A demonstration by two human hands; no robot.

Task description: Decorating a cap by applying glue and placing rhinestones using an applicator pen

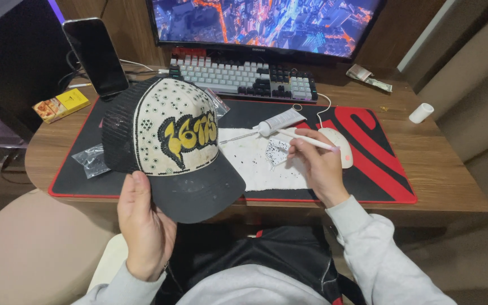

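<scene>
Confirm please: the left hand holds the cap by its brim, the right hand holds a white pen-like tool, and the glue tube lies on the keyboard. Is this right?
Not fully. The head view shows the glue tube lying on the desk mat, in front of the keyboard. The left hand does hold the cap by its brim, and the right hand the white pen-like tool.

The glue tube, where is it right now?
In the head view the glue tube lies on the desk mat right of centre, below the keyboard, its nozzle toward the cap, just above the right hand.
</scene>
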